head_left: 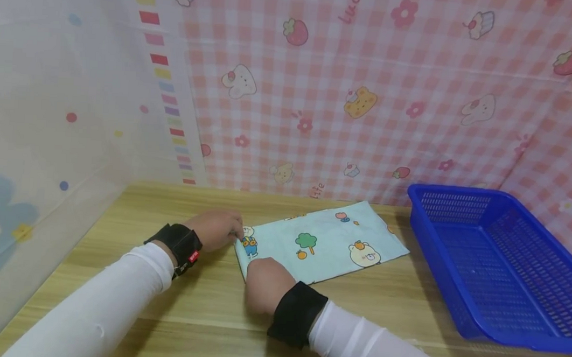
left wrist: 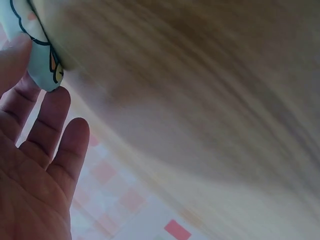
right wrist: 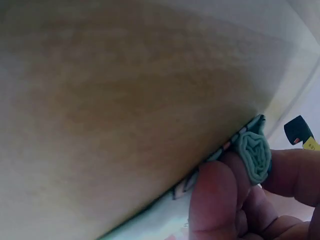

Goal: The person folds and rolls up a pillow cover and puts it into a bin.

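Observation:
A pale mint cloth [head_left: 331, 245] printed with bears, a tree and oranges lies as a folded strip on the wooden table, its left end rolled. My left hand [head_left: 217, 230] pinches the far end of that roll. In the left wrist view, the thumb and index finger hold the rolled cloth [left wrist: 45, 67], while the other fingers [left wrist: 74, 150] stay fairly straight. At the near end, my right hand [head_left: 268, 285] grips the roll. The right wrist view shows the spiral end of the cloth [right wrist: 256, 157] between thumb and fingers. Part of the roll is hidden behind the right hand.
A blue plastic basket [head_left: 456, 273] stands on the right of the table [head_left: 200, 325], just beyond the cloth's right corner. Behind the table hangs a pink checked curtain [head_left: 270, 113], and a pale sheet [head_left: 64, 150] hangs at the left.

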